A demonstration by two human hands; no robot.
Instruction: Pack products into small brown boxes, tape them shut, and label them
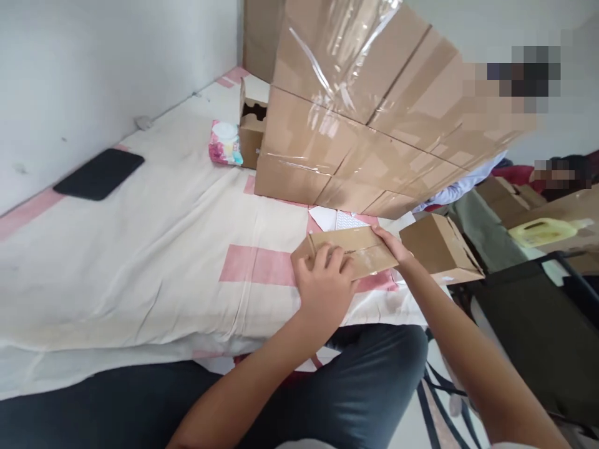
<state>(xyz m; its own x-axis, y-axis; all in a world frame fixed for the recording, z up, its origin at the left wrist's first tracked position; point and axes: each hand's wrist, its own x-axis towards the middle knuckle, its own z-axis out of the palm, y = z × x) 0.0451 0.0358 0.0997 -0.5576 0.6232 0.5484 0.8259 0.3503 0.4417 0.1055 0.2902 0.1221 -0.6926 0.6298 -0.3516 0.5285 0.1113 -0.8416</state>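
A small brown cardboard box [369,244] rests near the front edge of the cloth-covered table, tape shining on its upper face. My left hand [327,280] lies over its left part, fingers bent and pressed on the top. At the far right corner, my right hand [390,243] grips the edge, with some of its fingers hidden behind the box. White printed papers [344,219] lie just behind it. To the right stands another cardboard box [428,246], close to my right wrist.
A tall stack of taped cardboard boxes [341,143] rises behind my hands. Left of it are a pink-and-white packet [225,143] and a small open carton [253,140]. A black phone [100,173] lies near the wall. At right are people, a yellow bottle [543,232] and a dark chair [538,324].
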